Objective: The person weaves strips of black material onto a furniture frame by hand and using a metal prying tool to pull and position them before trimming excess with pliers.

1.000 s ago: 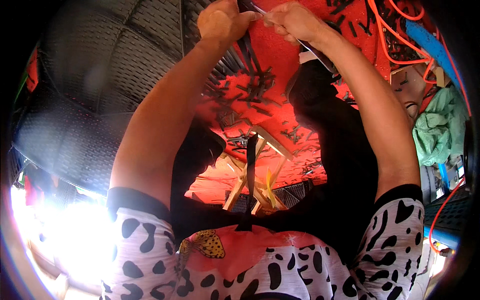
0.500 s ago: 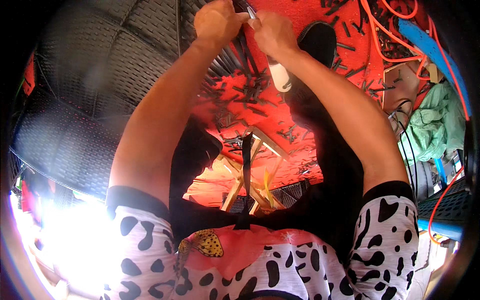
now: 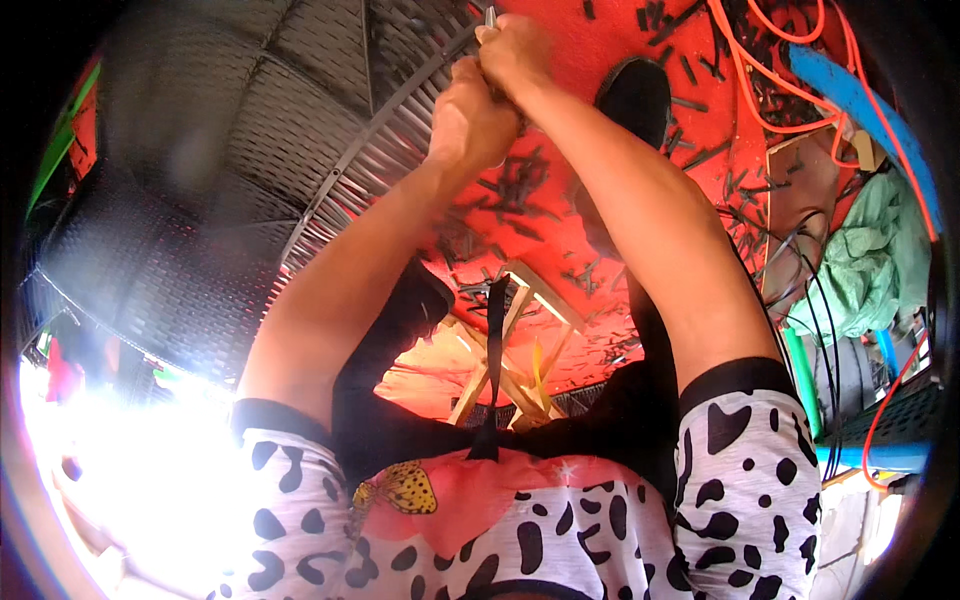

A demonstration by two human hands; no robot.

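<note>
A large dark woven wicker piece (image 3: 200, 120) fills the left side, with loose strip ends fanned along its metal-looking rim (image 3: 345, 165). My right hand (image 3: 515, 58) is closed at the far end of that rim, around a tool with a silver tip (image 3: 489, 18); the rest of the tool is hidden in the grip. Just below and left of it, my left hand (image 3: 470, 118) is closed too, its fingers curled beside my right wrist. Whatever lies in the left fingers is hidden.
Many short black strip offcuts (image 3: 520, 195) lie on a red floor covering (image 3: 590, 190). A wooden stool-like frame (image 3: 515, 380) stands between my legs. At the right are orange hoses (image 3: 745, 80), a blue curved bar (image 3: 860, 100), black cables (image 3: 822, 300) and green sheeting (image 3: 860, 260).
My left hand has moved down and to the right, toward my body. My right hand has shifted slightly up and left. The tool's pale handle no longer shows; more of the wicker rim does.
</note>
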